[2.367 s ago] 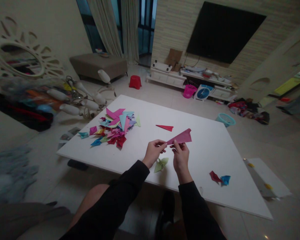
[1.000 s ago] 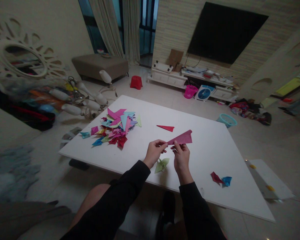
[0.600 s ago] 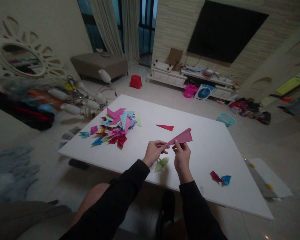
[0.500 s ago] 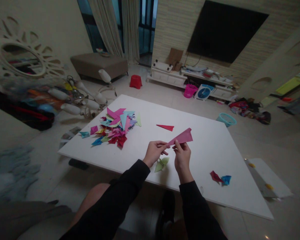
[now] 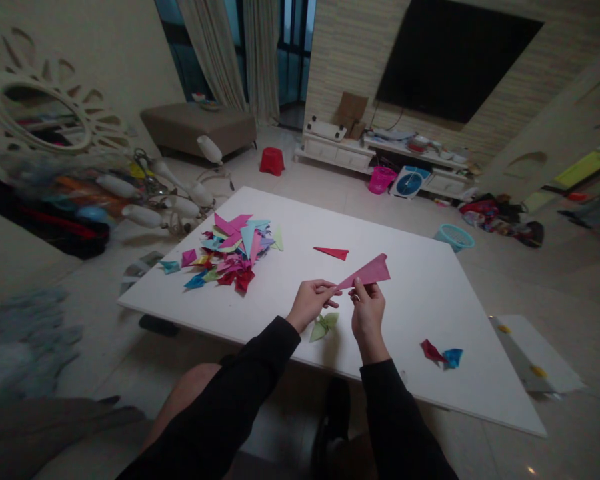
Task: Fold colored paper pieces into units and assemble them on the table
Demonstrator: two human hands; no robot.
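Note:
Between my hands, above the white table [image 5: 290, 227], is a pink paper plane [image 5: 373, 271]. My left hand [image 5: 311, 303] pinches its narrow tip at the left. My right hand [image 5: 369, 313] grips the lower edge near the middle, thumb on the near face. The wide end points up and to the right. Beyond it a red paper plane [image 5: 332, 253] lies flat on the table. A light green folded paper piece [image 5: 324, 326] rests below my hands, close to the front edge.
A heap of folded paper pieces [image 5: 233, 257] in many colours covers the table's left part. At the right lie a dark red piece [image 5: 432, 351] and a blue piece [image 5: 453, 358]. A light blue basket [image 5: 455, 237] stands on the floor past the right edge.
My right hand and the wide end of the pink paper plane have shifted slightly to the right. My left hand keeps its pinch on the tip.

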